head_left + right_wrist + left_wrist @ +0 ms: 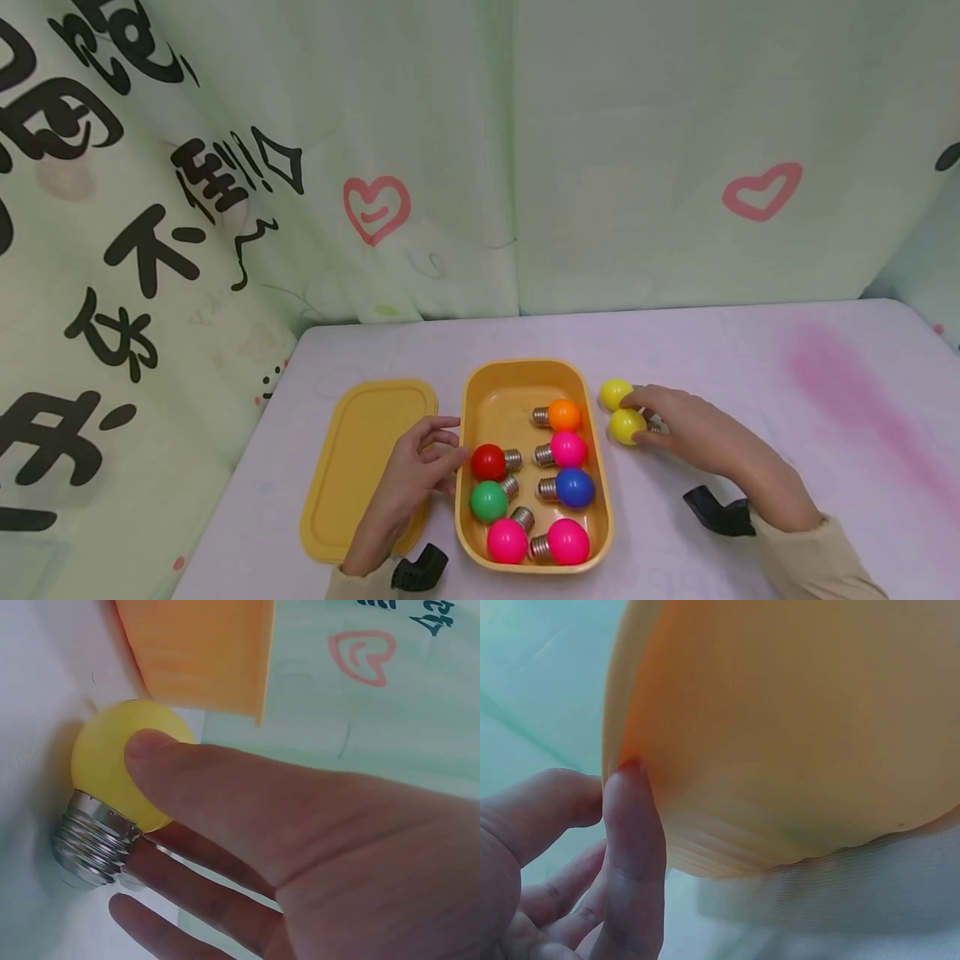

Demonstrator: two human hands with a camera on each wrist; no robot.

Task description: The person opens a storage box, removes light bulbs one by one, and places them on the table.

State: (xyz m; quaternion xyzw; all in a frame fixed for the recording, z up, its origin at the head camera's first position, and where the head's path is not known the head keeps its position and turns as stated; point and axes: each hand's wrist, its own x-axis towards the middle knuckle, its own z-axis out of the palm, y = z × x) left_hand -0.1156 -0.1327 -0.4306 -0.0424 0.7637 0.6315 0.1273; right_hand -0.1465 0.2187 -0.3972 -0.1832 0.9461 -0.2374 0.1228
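A yellow-orange plastic box (495, 408) stands on the table, holding several small coloured light bulbs. My left hand (415, 467) pinches the box's left rim between thumb and finger, close up in the left wrist view. Right of the box, my right hand (701, 429) grips a yellow light bulb (626, 427), thumb over its globe. In the right wrist view this yellow bulb (112, 754) shows its silver screw base. Touching or very near it lies a second yellow bulb (615, 393), partly behind the fingers.
Left of the box, partly under my left arm, lies a flat yellow lid (360, 467). Inside the box are red (488, 462), green (489, 502), blue (575, 487), orange (564, 414) and pink bulbs (567, 542). Pale curtains (637, 167) hang behind the table.
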